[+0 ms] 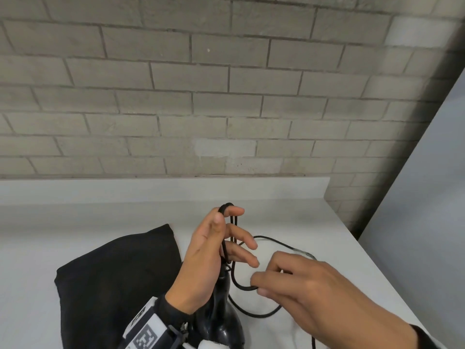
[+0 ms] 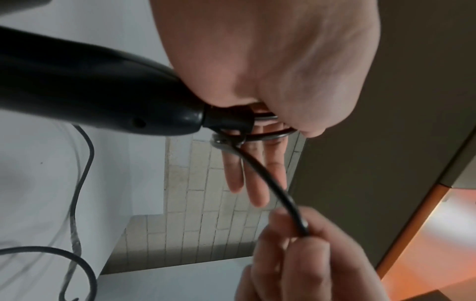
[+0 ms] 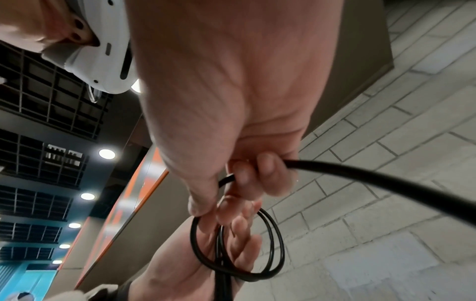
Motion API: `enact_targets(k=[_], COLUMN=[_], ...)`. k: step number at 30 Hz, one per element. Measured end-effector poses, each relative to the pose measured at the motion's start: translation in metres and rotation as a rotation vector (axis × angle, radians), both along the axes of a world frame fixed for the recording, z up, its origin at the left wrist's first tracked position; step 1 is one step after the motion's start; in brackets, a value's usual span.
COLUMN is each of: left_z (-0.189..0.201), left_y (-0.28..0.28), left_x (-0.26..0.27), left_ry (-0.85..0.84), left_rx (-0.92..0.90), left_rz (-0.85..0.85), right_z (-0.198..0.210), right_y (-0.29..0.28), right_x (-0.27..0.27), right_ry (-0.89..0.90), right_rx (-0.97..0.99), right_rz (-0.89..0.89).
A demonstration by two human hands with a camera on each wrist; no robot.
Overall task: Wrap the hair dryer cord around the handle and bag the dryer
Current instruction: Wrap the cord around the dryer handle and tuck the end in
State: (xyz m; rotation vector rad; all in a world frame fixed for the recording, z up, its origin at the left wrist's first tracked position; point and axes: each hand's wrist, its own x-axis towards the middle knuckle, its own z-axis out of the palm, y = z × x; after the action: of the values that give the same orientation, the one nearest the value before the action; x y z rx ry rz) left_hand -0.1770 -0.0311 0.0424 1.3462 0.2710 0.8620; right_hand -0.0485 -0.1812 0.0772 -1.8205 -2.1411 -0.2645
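Fabric of the black bag (image 1: 118, 280) lay flat on the white bench (image 1: 289, 217) at the left, mouth not discernible, seemingly waiting for the dryer. Just right of it the left hand (image 1: 208, 258) stood upright with fingers straight and spread, serving as a former: loops of the cord (image 1: 254, 313) were hung over the fingers and pressed under the thumb, while the palm steadied the hair dryer (image 1: 221, 321). The dryer's long axis ran roughly away from the person, handle end toward the brick wall, where the cord leaves it, body toward the person. Further right, the right hand (image 1: 302, 290) pinched the cord between thumb and curled fingers, probably to feed the next turn; the slack trailed in a curve across the bench behind it.
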Motion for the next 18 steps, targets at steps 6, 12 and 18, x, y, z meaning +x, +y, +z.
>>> enact_targets(k=[6,12,18], left_z=[0.001,0.003,0.001], left_y=[-0.004,-0.011,-0.011], left_x=[-0.001,0.0,-0.002], left_ry=[0.032,0.017,0.013], left_rx=[0.113,0.138,0.161], left_rz=[-0.057,-0.143,-0.183], right_z=[0.006,0.014,0.009], right_y=[0.013,0.023,0.036], right_x=[0.003,0.003,0.006], right_ry=[0.287,0.461,0.513], right_rx=[0.057,0.206,0.312], right_rz=[0.103,0.107,0.029])
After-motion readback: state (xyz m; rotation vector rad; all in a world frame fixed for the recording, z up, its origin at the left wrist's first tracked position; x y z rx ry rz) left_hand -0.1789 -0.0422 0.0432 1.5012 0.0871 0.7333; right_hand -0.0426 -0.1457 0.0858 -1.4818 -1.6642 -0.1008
